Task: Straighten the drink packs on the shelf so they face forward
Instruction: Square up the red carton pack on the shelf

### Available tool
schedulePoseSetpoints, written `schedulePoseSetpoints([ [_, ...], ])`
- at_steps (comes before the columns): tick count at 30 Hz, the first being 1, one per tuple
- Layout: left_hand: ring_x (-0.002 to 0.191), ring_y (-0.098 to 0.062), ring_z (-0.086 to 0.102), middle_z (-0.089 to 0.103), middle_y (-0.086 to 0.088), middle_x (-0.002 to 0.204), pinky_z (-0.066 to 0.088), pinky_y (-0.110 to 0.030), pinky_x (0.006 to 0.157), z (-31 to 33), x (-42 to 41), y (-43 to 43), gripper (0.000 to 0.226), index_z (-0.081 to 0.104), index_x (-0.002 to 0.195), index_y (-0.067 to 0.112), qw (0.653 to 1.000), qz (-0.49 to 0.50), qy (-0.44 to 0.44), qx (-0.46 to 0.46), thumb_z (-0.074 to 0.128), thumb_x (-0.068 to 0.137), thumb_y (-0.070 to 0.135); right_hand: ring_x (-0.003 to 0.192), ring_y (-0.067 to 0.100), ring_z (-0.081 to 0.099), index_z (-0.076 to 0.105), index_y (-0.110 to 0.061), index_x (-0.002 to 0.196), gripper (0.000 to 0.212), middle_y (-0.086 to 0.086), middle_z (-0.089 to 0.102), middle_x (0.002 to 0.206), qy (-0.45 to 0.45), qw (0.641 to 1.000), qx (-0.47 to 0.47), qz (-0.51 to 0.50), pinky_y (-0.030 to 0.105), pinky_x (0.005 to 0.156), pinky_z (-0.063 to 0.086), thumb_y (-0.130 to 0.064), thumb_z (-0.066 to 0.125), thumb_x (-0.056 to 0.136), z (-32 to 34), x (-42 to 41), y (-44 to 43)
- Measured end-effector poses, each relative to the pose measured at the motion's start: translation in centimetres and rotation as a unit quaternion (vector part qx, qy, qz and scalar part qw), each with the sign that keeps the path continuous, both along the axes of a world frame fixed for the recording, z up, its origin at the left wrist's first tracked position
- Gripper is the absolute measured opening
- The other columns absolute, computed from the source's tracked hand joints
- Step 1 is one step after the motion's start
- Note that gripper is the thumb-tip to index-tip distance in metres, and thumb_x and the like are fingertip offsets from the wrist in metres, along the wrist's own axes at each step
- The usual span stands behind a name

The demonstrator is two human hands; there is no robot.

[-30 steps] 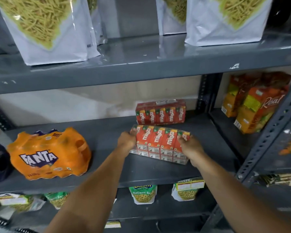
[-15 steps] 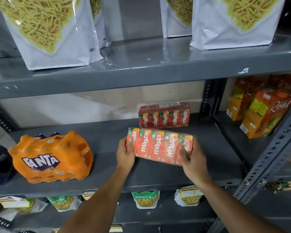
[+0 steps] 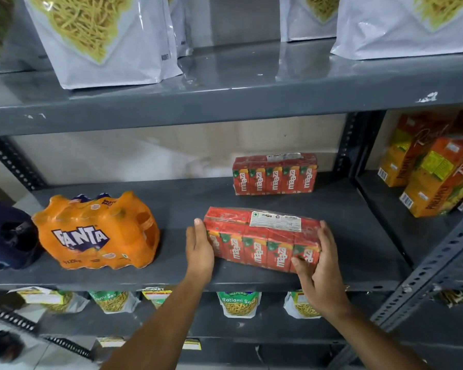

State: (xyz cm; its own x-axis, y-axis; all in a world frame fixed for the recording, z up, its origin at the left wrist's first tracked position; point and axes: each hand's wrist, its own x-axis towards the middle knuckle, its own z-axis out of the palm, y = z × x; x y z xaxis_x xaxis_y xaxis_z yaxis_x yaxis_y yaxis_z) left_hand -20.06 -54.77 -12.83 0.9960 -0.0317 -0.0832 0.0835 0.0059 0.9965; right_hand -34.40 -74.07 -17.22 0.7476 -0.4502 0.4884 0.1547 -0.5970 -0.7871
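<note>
A red shrink-wrapped Maaza drink pack (image 3: 262, 236) stands near the front edge of the grey middle shelf (image 3: 177, 276), logos facing me, white label on top, turned slightly askew. My left hand (image 3: 199, 249) presses flat against its left end. My right hand (image 3: 318, 265) grips its right end, thumb on the front face. A second Maaza pack (image 3: 274, 174) stands upright further back on the same shelf, facing forward. An orange Fanta multipack (image 3: 96, 233) sits to the left, facing forward.
A dark blue bottle pack (image 3: 8, 236) sits at the far left. Orange Real juice cartons (image 3: 433, 169) fill the neighbouring bay on the right, behind a slotted upright (image 3: 422, 271). White snack bags (image 3: 104, 38) stand on the shelf above; small snack pouches (image 3: 238, 303) hang below.
The front Maaza pack was lifted and tilted in both hands, then set upright near the shelf's front edge. Both hands still hold its ends.
</note>
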Motion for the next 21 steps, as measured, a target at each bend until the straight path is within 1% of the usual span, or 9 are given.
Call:
schedulePoseSetpoints([
  [2, 0.089, -0.004, 0.059, 0.059, 0.003, 0.097, 0.043, -0.028, 0.082, 0.3, -0.1, 0.0, 0.041, 0.047, 0.111, 0.014, 1.0, -0.001, 0.002, -0.012, 0.029, 0.102, 0.05, 0.147, 0.014, 0.027, 0.018, -0.027, 0.15, 0.077, -0.001, 0.019, 0.16, 0.009, 0.999, 0.036, 0.004, 0.021, 0.111, 0.033, -0.048, 0.055, 0.086, 0.4, -0.1, 0.1],
  [3, 0.089, -0.005, 0.06, 0.059, 0.003, 0.096, 0.045, -0.026, 0.078, 0.5, -0.1, -0.1, 0.038, 0.048, 0.108, 0.017, 1.0, -0.003, -0.001, -0.015, 0.029, 0.102, 0.05, 0.142, 0.014, 0.035, 0.019, -0.027, 0.149, 0.079, 0.002, 0.027, 0.158, 0.009, 0.997, 0.078, 0.012, 0.027, 0.109, 0.039, -0.049, 0.057, 0.084, 0.9, -0.1, 0.2],
  [6, 0.088, -0.009, 0.065, 0.066, 0.0, 0.096, 0.047, -0.023, 0.072, 1.1, -0.1, -0.8, 0.035, 0.054, 0.098, 0.023, 0.999, -0.014, -0.003, -0.028, 0.031, 0.101, 0.05, 0.123, 0.015, 0.058, 0.024, -0.03, 0.149, 0.078, -0.001, 0.052, 0.137, 0.013, 0.975, 0.223, 0.017, 0.037, 0.096, 0.052, -0.056, 0.059, 0.086, 2.9, 0.7, 0.5],
  [8, 0.082, -0.01, 0.066, 0.068, -0.001, 0.089, 0.046, -0.023, 0.068, 1.4, -0.2, -1.4, 0.037, 0.056, 0.087, 0.024, 0.999, -0.004, 0.013, -0.042, 0.032, 0.102, 0.048, 0.114, 0.016, 0.063, 0.032, -0.029, 0.147, 0.07, 0.0, 0.058, 0.131, 0.027, 0.964, 0.263, -0.012, 0.041, 0.091, 0.055, -0.058, 0.051, 0.086, 3.7, 1.7, 0.2],
  [10, 0.08, -0.012, 0.068, 0.07, -0.002, 0.087, 0.047, -0.023, 0.066, 1.5, -0.3, -1.8, 0.039, 0.058, 0.085, 0.022, 0.999, 0.009, 0.023, -0.047, 0.034, 0.102, 0.048, 0.11, 0.019, 0.065, 0.038, -0.027, 0.145, 0.06, 0.005, 0.06, 0.129, 0.028, 0.957, 0.286, -0.026, 0.042, 0.089, 0.056, -0.052, 0.048, 0.091, 4.0, 2.6, -0.5],
  [14, 0.086, -0.018, 0.072, 0.073, -0.009, 0.096, 0.051, -0.024, 0.067, 1.2, -0.9, -3.2, 0.04, 0.061, 0.1, 0.014, 0.998, 0.004, 0.022, -0.052, 0.037, 0.102, 0.046, 0.093, 0.02, 0.068, 0.043, -0.017, 0.144, 0.045, 0.009, 0.066, 0.114, -0.002, 0.929, 0.37, -0.015, 0.041, 0.083, 0.056, -0.022, 0.05, 0.1, 4.8, 4.0, -3.0],
  [16, 0.088, -0.017, 0.074, 0.075, -0.008, 0.1, 0.053, -0.025, 0.07, 1.1, -1.4, -4.1, 0.043, 0.061, 0.112, 0.012, 0.998, -0.006, 0.028, -0.057, 0.039, 0.1, 0.048, 0.083, 0.013, 0.071, 0.044, -0.016, 0.144, 0.045, 0.003, 0.068, 0.106, -0.001, 0.92, 0.392, -0.013, 0.037, 0.076, 0.055, -0.016, 0.047, 0.099, 5.4, 4.8, -4.5],
  [18, 0.091, -0.016, 0.074, 0.074, -0.006, 0.104, 0.055, -0.025, 0.073, 1.1, -1.8, -5.0, 0.043, 0.058, 0.121, 0.018, 0.998, -0.023, 0.031, -0.053, 0.041, 0.099, 0.051, 0.076, 0.006, 0.073, 0.043, -0.012, 0.144, 0.045, -0.001, 0.068, 0.103, -0.001, 0.919, 0.393, -0.011, 0.035, 0.073, 0.052, -0.013, 0.045, 0.099, 5.6, 5.5, -6.0],
  [21, 0.094, -0.014, 0.073, 0.072, -0.002, 0.108, 0.053, -0.023, 0.071, 1.4, -2.2, -5.5, 0.034, 0.053, 0.124, 0.029, 0.997, -0.04, 0.038, -0.057, 0.041, 0.099, 0.049, 0.079, 0.01, 0.072, 0.043, -0.009, 0.144, 0.046, 0.002, 0.068, 0.104, -0.003, 0.915, 0.403, -0.011, 0.036, 0.075, 0.053, -0.011, 0.045, 0.098, 5.5, 6.0, -7.3],
])
